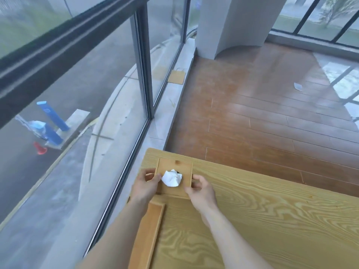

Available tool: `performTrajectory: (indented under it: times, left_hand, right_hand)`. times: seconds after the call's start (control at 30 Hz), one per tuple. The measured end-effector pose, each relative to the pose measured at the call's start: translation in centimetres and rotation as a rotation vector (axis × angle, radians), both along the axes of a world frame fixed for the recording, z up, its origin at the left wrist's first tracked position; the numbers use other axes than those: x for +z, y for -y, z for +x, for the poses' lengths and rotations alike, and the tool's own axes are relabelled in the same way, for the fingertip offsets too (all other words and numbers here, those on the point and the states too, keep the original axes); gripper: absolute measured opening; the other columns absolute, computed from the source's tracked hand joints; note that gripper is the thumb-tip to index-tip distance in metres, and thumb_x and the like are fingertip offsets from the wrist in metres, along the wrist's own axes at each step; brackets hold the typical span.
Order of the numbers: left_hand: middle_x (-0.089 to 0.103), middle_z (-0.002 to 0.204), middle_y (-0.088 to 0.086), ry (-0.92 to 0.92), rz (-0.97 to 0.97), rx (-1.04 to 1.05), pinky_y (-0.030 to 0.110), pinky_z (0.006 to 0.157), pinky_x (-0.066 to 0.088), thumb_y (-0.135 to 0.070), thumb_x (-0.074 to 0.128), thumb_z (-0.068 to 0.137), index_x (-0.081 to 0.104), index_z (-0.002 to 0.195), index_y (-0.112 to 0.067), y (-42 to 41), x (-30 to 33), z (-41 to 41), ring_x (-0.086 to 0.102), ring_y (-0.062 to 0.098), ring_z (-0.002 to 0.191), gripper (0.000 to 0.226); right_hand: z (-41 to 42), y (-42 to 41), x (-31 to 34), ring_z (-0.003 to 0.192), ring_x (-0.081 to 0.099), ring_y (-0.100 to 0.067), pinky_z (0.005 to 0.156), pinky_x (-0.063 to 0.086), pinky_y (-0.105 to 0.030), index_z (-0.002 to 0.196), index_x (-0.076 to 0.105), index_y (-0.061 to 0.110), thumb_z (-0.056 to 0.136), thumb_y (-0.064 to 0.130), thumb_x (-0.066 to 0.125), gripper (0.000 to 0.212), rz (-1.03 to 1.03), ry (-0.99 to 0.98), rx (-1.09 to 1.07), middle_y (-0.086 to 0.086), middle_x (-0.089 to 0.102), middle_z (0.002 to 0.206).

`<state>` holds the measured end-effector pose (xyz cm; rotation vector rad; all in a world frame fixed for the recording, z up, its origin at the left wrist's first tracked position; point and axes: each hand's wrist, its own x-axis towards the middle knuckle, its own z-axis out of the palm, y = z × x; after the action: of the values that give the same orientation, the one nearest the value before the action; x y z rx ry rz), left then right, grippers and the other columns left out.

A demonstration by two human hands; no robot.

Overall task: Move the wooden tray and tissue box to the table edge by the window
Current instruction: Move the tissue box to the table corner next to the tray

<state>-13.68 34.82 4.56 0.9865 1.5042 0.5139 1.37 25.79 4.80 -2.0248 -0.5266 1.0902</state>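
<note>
Left hand (pixel 144 184): fingers (pixel 150 174) curled around the left side wall of the tissue box (pixel 173 178), thumb on the lid near the tissue. Right hand (pixel 200 189): fingers (pixel 196 179) closed on the right side wall, thumb on the lid at the near right corner. Box was held between both hands, sitting on the bench (pixel 252 210) at its far left corner, next to the window (pixel 97 94). White tissue (pixel 172 178) stuck up crumpled from the slot in the lid. Wooden tray (pixel 148 235) lay at 6 o'clock of the box, just beside it, lengthwise along the bench's window-side edge, partly covered by the left forearm. Wooden floor (pixel 262 105) lay at 12 to 2 o'clock beyond the bench
</note>
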Motion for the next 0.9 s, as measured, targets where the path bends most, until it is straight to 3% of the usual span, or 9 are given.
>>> performTrajectory:
  times: [0.17,0.37,0.53,0.63,0.7,0.8,0.9]
  left_hand:
    - [0.066,0.107,-0.012,-0.041,-0.012,0.014,0.033,0.087,0.048,-0.032,0.067,0.089,0.065,0.111,-0.031,-3.5,-1.3,-2.8,0.062,0.008,0.098,0.022]
    - [0.066,0.112,-0.008,-0.011,-0.033,0.031,0.032,0.083,0.047,-0.029,0.063,0.094,0.064,0.113,-0.029,-5.2,-2.7,-3.8,0.060,0.005,0.096,0.020]
    - [0.065,0.123,-0.010,0.037,-0.055,-0.008,0.032,0.091,0.046,-0.029,0.059,0.095,0.062,0.126,-0.031,-5.9,-3.4,-3.7,0.059,0.013,0.115,0.031]
    - [0.062,0.131,-0.010,0.064,-0.055,-0.027,0.032,0.096,0.046,-0.024,0.058,0.094,0.057,0.134,-0.033,-5.7,-3.7,-3.8,0.058,0.012,0.118,0.042]
    - [0.055,0.138,-0.011,0.066,-0.035,-0.036,0.030,0.096,0.040,-0.021,0.062,0.091,0.048,0.143,-0.032,-5.3,-3.9,-4.0,0.053,0.011,0.123,0.055]
    - [0.045,0.146,-0.011,-0.001,0.052,-0.104,0.031,0.102,0.039,-0.026,0.075,0.078,0.036,0.152,-0.032,-4.5,-4.5,-4.6,0.044,0.010,0.135,0.084]
    - [0.046,0.148,-0.007,-0.123,0.111,-0.186,0.034,0.105,0.041,-0.039,0.081,0.068,0.033,0.154,-0.026,-3.7,-4.9,-5.0,0.045,0.012,0.135,0.099]
  right_hand:
    - [-2.9,-3.0,-1.6,0.100,0.069,-0.013,0.096,0.056,-0.041,0.121,0.062,0.033,0.080,0.023,0.071,0.044,-0.032,-0.018,0.058,0.006,0.071,0.111]
    - [-4.3,-4.9,-2.4,0.107,0.066,-0.008,0.100,0.053,-0.033,0.129,0.058,0.034,0.087,0.009,0.067,0.050,-0.010,-0.062,0.096,0.017,0.064,0.105]
    - [-4.9,-5.6,-2.9,0.095,0.069,-0.007,0.086,0.054,-0.025,0.103,0.064,0.046,0.089,0.011,0.068,0.038,-0.004,-0.075,0.107,0.017,0.070,0.097]
    - [-4.9,-5.7,-3.0,0.102,0.066,-0.006,0.098,0.051,-0.028,0.125,0.061,0.040,0.091,0.010,0.068,0.046,-0.010,-0.070,0.111,0.020,0.063,0.103]
    - [-4.9,-5.6,-3.1,0.109,0.062,-0.008,0.106,0.049,-0.033,0.141,0.053,0.028,0.091,0.011,0.070,0.056,-0.026,-0.061,0.123,0.013,0.060,0.112]
    - [-4.8,-5.1,-3.8,0.118,0.062,-0.010,0.107,0.049,-0.036,0.149,0.045,0.025,0.085,0.024,0.078,0.072,-0.070,0.106,0.191,0.009,0.061,0.131]
    - [-5.2,-4.7,-4.1,0.106,0.065,-0.009,0.097,0.054,-0.034,0.146,0.047,0.032,0.077,0.033,0.084,0.079,-0.077,0.338,0.291,0.011,0.067,0.123]
